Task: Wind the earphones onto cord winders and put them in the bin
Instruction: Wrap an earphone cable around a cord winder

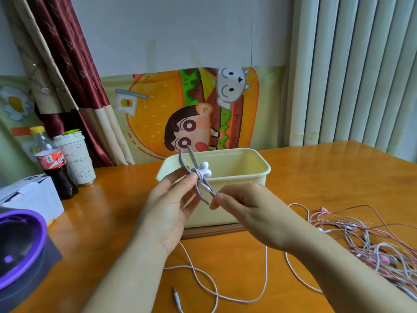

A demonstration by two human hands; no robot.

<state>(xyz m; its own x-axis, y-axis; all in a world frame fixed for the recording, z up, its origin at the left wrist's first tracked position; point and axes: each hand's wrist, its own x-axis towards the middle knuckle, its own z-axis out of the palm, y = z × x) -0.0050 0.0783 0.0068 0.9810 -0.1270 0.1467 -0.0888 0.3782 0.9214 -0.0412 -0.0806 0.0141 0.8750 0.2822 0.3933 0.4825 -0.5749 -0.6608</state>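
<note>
My left hand (168,206) holds a grey cord winder (195,177) upright in front of the cream bin (246,177), thumb and fingers pinching its middle. Two white earbuds (205,169) sit at the winder's centre with a few turns of white cord. My right hand (246,213) pinches the white cord just below the winder. The rest of this white cord (225,281) trails down onto the table, its plug (176,294) lying near the front edge. The bin stands open at the table's middle; its inside looks bare.
A tangled heap of pink and white earphones (365,242) lies at the right. At the left stand a cola bottle (53,161), a paper cup (75,159), a white box (31,199) and a purple-rimmed black device (20,247). A brown strip (212,232) lies under the bin.
</note>
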